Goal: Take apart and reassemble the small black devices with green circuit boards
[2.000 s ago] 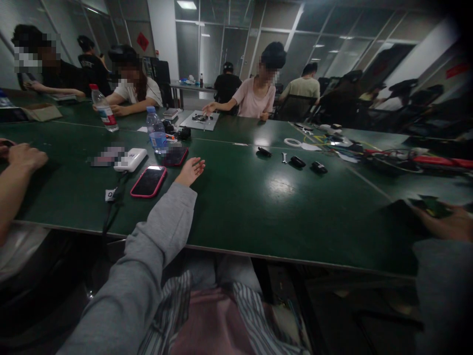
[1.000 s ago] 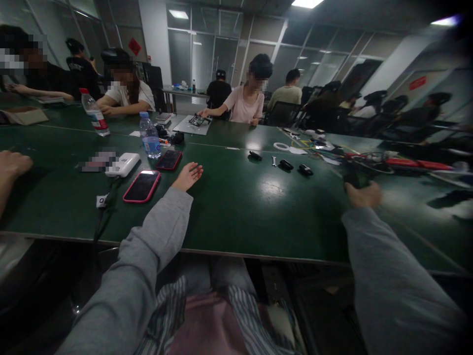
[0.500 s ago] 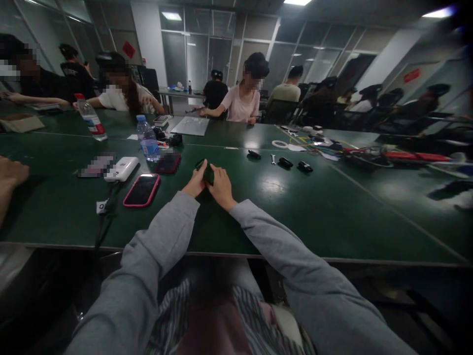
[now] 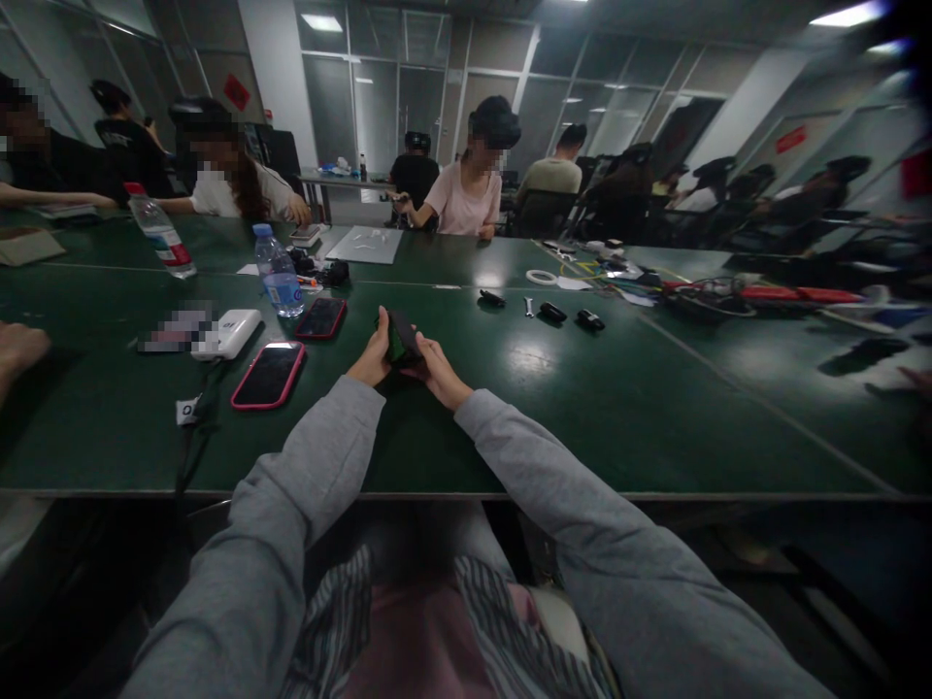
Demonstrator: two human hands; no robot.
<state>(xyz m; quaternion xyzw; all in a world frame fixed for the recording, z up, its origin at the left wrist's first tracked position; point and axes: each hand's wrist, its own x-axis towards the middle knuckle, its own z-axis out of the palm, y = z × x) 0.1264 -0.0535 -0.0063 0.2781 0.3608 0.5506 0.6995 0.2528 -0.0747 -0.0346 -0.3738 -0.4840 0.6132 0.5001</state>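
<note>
Between my two hands is a small dark object (image 4: pixel 403 338), flat-sided, with a black face and a green part; its kind is not clear. My left hand (image 4: pixel 373 355) grips its left side, thumb up along the edge. On the right side my right hand (image 4: pixel 440 373) holds the lower edge with thumb and fingers. The object is held tilted just above the green table (image 4: pixel 568 427). To the left lie a pink-cased phone (image 4: pixel 269 375) and another red-edged phone (image 4: pixel 321 317).
A blue-capped bottle (image 4: pixel 279 277), a red-capped bottle (image 4: pixel 161 233) and a white power bank (image 4: pixel 228 333) stand or lie left. Right are a small wrench (image 4: pixel 528 308), black pieces (image 4: pixel 552 312), a tape roll (image 4: pixel 541 278) and cables (image 4: pixel 699 299). A co-worker's hand (image 4: pixel 21 351) rests far left.
The dark object has been turned so that a broad black face shows. My hands have moved apart to its two sides. The whole view has shifted slightly.
</note>
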